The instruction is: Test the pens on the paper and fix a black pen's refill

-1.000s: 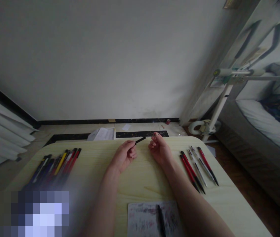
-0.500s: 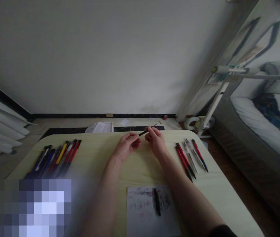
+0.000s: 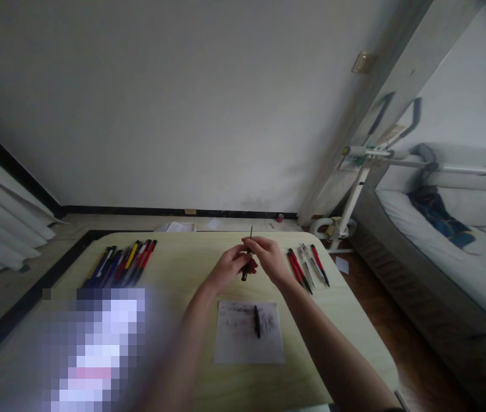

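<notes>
Both hands meet above the far middle of the table. My left hand (image 3: 228, 268) is closed round a dark pen barrel (image 3: 244, 277), whose lower end sticks out beneath the fingers. From above, my right hand (image 3: 266, 257) pinches the upper part of the same pen, where a thin dark rod like a refill (image 3: 251, 231) points upward. Fingers cover the place where rod and barrel meet. Nearer me lies a sheet of paper (image 3: 247, 349) with dark and reddish scribbles, and a black pen part (image 3: 257, 321) rests on it.
On the left of the pale wooden table (image 3: 183, 257) lies a row of several pens (image 3: 129, 260) in mixed colours. Several red-black and clear pens (image 3: 298, 269) lie at right. A blurred, pixelated patch covers the lower left. A white exercise frame (image 3: 352, 200) and a sofa (image 3: 423, 229) stand right.
The pen between my hands has turned from slanting sideways to nearly upright. My hands are closer together and lower, and the whole view has shifted.
</notes>
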The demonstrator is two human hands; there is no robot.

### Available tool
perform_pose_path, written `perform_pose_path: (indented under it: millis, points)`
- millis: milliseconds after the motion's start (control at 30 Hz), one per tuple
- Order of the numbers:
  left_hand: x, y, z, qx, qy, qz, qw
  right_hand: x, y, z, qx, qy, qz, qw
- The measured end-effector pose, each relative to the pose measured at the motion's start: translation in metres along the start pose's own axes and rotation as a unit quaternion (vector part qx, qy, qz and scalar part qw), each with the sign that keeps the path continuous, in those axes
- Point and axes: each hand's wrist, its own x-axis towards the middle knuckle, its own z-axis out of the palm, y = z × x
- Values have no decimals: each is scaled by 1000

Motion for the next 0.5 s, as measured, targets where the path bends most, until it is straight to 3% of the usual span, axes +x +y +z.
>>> perform_pose_path:
  millis: [67,133,267,367,500]
  points:
    - [-11,3,5,-13,19,14,1000,-14,-3,-5,-11,-34,2,999]
    - [-22,7,3,-44,55,37,997,-31,1,-12,-35,-31,-20,999]
    - [-39,13,-15,-126,136,106,977,-75,25,-30,-188,-55,-16,981]
    - [-45,8,-22,-106,123,80,983,-103,41,-37,-274,-90,-25,957]
    - [-46,-11,-14,-95,90,20,991,-120,42,-33,-315,-118,-15,942]
